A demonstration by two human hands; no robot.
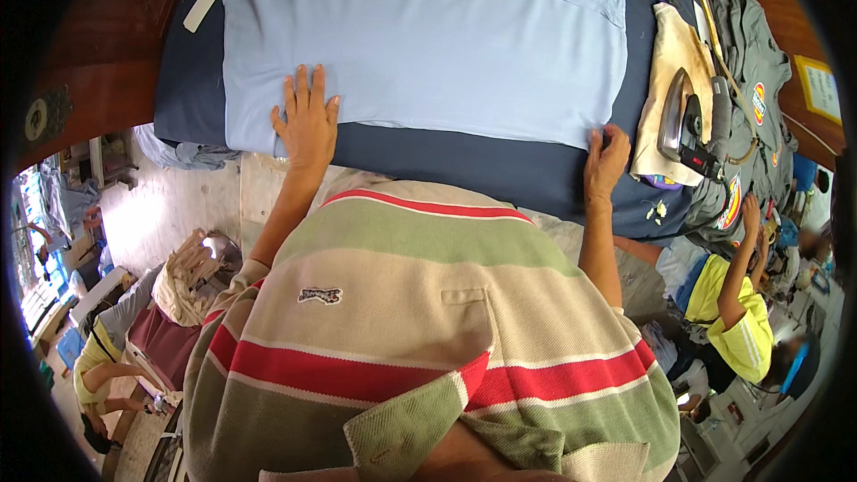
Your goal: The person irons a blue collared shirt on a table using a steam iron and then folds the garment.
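A light blue shirt (pixel 428 45) lies spread out on a dark navy cloth that covers the ironing table (pixel 464 161). My left hand (pixel 308 120) rests flat on the shirt near its lower left corner, fingers stretched apart. At the lower right corner, my right hand (pixel 606 161) has its fingers curled together at the shirt's edge, seemingly pinching the hem. To the right of that hand an iron (pixel 683 125) stands on a folded cream cloth (pixel 659 62), its metal soleplate turned to the left.
A flat white strip (pixel 207 0) lies at the table's far left. Grey garments with round patches (pixel 745 62) are heaped beyond the iron, with a cord running beside them. People in yellow tops (pixel 732 312) work at the right and lower left. White thread scraps (pixel 656 211) lie near the front edge.
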